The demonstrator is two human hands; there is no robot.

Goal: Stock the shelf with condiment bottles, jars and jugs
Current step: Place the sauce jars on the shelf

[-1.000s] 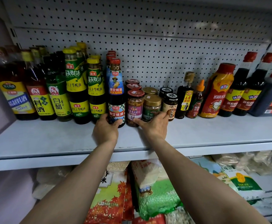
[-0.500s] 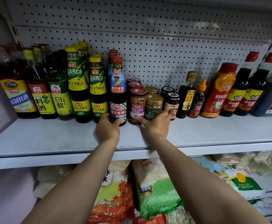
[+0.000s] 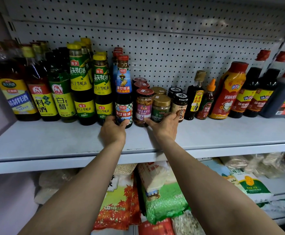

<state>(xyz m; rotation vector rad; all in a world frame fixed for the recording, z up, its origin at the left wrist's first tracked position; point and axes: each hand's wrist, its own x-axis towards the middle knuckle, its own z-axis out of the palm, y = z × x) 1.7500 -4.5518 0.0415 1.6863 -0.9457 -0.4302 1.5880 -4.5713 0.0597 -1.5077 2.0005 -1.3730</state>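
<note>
Reaching forward with both arms, I am at the front row of bottles on a pale grey metal shelf [image 3: 53,143], backed by a pegboard panel [image 3: 172,48]. My left hand [image 3: 113,131] grips the base of a dark oyster sauce bottle [image 3: 123,97] with a blue label and red cap, thumb on its right side and fingers wrapped behind its left. The bottle stands upright at the head of a line of matching red caps running back toward the panel. My right hand [image 3: 163,128] is spread across three small jars: the thumb presses the red-lidded jar [image 3: 144,106], and the fingers curl round the base of the gold-lidded jar [image 3: 160,107] and reach the black-lidded jar [image 3: 179,106]. All three stand upright, touching one another.

The step, as I judge it, is squaring these front items into a neat row with their neighbours. To do it well I should slide, not lift, keeping pressure low on each base so nothing tips. The tall bottle is top-heavy and stands tight against the yellow-capped bottle [image 3: 102,89] on its left, so gentle nudges suit it best. Glass jars may clink together, so I should move them as one group, labels facing forward.
</note>
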